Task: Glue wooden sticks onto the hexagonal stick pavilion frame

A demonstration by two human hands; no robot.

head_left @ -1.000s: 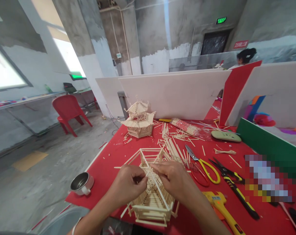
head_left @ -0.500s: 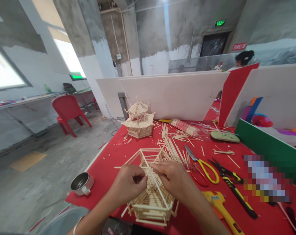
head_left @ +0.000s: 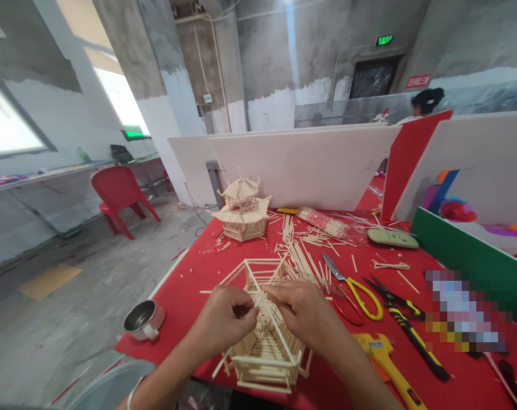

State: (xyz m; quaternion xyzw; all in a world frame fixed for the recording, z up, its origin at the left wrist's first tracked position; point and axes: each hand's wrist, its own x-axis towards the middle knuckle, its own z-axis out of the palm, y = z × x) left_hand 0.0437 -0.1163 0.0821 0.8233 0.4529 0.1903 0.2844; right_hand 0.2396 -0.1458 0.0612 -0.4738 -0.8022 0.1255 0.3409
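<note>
In the head view a six-sided frame of thin wooden sticks (head_left: 265,376) stands at the table's near edge. A long stick (head_left: 279,336) runs across its open top. My left hand (head_left: 228,313) is closed in a pinch over the frame's left side, on a thin wooden stick whose lower end juts out at the lower left. My right hand (head_left: 303,310) is closed, with its index finger and thumb on the long stick near the middle of the top. The fingertips of both hands nearly meet there, and part of the frame is hidden beneath them.
A finished-looking stick pavilion (head_left: 243,213) stands behind. Loose sticks (head_left: 303,259) lie scattered near it. To the right are yellow-handled scissors (head_left: 361,296), pliers (head_left: 399,307) and a yellow glue gun (head_left: 386,361). A metal mug (head_left: 143,320) sits at the left edge.
Almost nothing differs. My left hand has shifted very slightly at the fingertips, while my right hand and the stick frame stay in place.
</note>
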